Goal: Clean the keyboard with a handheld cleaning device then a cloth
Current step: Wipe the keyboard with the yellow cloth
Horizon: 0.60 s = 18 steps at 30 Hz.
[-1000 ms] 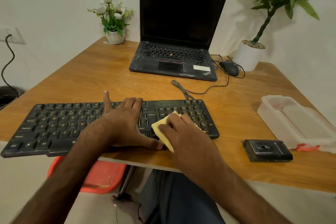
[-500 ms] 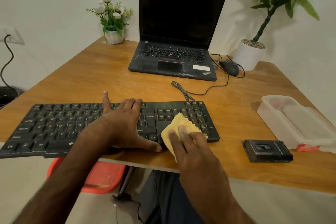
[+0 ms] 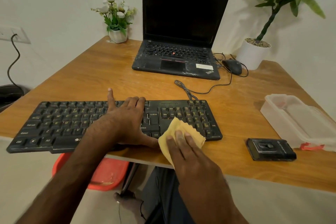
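Far left, on the wall: a socket [image 3: 13, 34] with a dark cable plugged in. Along the near edge of the desk [image 3: 87, 74]: the black keyboard [image 3: 60, 125], lying flat, near-left corner overhanging the edge. At the back, against the wall: a small white pot of flowers [image 3: 117, 25]. Flat on the middle of the keyboard: the left hand [image 3: 127, 123], wide and holding nothing, fingers straight, forefinger reaching past the far rim, thumb along the near rim. Further back on the desk: an open laptop [image 3: 177, 56], screen dark. On the keyboard's near right part: a yellow cloth [image 3: 180, 124], pressed down under the straight fingers of the right hand [image 3: 192, 158], flat rather than gripping; thumb out of sight. Right of the laptop: a black mouse [image 3: 232, 66], then a white potted plant [image 3: 253, 54]. Near the front right edge, apart from the keyboard: the black handheld cleaning device [image 3: 271, 149], untouched, just beside a clear plastic box [image 3: 298, 122].
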Available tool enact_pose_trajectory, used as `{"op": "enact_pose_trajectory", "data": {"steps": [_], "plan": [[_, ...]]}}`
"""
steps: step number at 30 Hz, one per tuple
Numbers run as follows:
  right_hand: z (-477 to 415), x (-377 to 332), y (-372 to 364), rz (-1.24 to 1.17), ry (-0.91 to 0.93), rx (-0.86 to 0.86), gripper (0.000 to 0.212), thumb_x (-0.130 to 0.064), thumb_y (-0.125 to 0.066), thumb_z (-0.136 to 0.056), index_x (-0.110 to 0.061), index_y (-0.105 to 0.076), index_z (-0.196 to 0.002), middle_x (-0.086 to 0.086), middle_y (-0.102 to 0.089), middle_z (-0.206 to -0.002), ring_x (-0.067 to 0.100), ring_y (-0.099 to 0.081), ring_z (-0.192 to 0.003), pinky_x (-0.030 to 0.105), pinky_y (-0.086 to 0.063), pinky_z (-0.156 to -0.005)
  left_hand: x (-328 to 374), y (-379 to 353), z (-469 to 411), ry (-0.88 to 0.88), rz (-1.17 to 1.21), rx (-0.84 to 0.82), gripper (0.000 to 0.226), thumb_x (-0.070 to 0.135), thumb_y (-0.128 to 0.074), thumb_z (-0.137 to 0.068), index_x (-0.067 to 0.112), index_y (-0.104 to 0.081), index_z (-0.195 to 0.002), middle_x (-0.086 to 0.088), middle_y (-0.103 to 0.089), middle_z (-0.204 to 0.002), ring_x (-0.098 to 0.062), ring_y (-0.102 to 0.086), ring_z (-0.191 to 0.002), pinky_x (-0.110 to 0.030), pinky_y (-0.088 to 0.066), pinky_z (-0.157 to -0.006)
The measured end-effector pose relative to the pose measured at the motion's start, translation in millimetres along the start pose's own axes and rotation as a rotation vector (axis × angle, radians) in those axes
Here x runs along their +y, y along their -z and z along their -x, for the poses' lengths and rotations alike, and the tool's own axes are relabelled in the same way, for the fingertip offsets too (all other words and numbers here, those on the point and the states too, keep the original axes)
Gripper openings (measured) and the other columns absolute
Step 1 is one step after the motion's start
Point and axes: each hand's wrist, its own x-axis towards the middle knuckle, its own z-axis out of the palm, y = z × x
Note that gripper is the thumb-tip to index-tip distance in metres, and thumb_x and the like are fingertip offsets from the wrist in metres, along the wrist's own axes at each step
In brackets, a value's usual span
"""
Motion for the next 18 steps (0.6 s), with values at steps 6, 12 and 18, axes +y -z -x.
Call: {"op": "enact_pose_trajectory", "data": {"steps": [6, 12, 18], "plan": [[-17.0, 21.3, 22.6, 0.021, -0.053, 0.153, 0.067, 0.003, -0.07, -0.055, -0.003, -0.068, -0.122, 0.017, -0.066, -0.125, 0.032, -0.064, -0.116, 0.038, -0.049, -0.089, 0.3, 0.5, 1.8, -0.003, 0.0, -0.014, 0.153, 0.103, -0.033, -0.045, 0.008, 0.01, -0.158, -0.007, -0.003, -0.169, -0.021, -0.002, -0.156, -0.07, 0.028, -0.106], [-11.9, 1.7, 12.4, 0.048, -0.04, -0.175, 0.089, -0.007, -0.096, -0.029, -0.002, -0.072, -0.115, 0.022, -0.069, -0.117, 0.033, -0.069, -0.104, 0.04, -0.061, -0.072, 0.4, 1.4, 1.5, 0.0, 0.007, -0.014, 0.148, 0.101, -0.042, -0.054, 0.009, 0.009, -0.158, -0.006, -0.003, -0.168, -0.02, -0.002, -0.156, -0.069, 0.028, -0.106], [-22.4, 27.9, 67.7, -0.362, -0.014, -0.137, 0.049, -0.016, -0.072, -0.086, -0.041, -0.062, -0.126, -0.017, -0.067, -0.119, 0.0, -0.061, -0.105, 0.026, -0.054, -0.089, -0.5, 1.8, 1.8, -0.013, 0.01, -0.019, 0.147, 0.101, -0.039, -0.054, 0.008, 0.01, -0.158, -0.006, -0.001, -0.169, -0.02, 0.0, -0.156, -0.07, 0.028, -0.106]]}}
